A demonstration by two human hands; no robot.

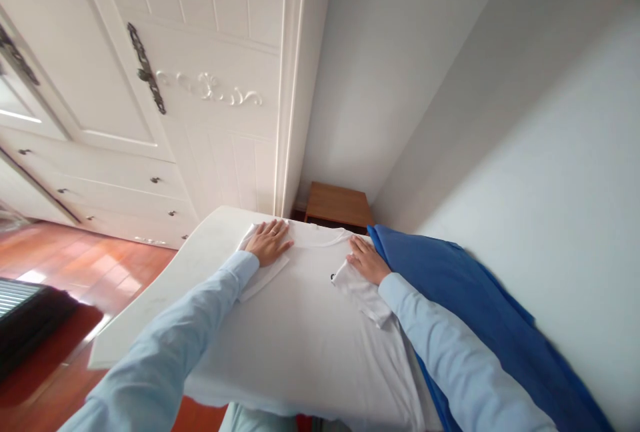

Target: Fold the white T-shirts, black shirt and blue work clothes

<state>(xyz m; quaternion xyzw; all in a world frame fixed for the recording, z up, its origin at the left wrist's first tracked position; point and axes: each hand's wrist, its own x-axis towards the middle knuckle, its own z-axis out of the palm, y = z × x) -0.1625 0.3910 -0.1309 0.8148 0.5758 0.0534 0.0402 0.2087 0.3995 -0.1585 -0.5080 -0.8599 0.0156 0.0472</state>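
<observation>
On a white surface (207, 245), I'm resting my left hand (270, 243) and right hand (369, 261) flat, fingers extended, gripping nothing, atop the shoulders of a white T-shirt (310, 325) stretching lengthwise toward me.

"What stands beyond the left hand (269, 243)?"

"A white wardrobe (225, 62) with dark metal handles (145, 76), and reddish floor (125, 272) farther left."

"And by the right hand (368, 260)?"

"Blue cloth (450, 285) just to its right, a pale wall (575, 219) past that. Brown wooden furniture (337, 203) sits beyond them both."
</observation>
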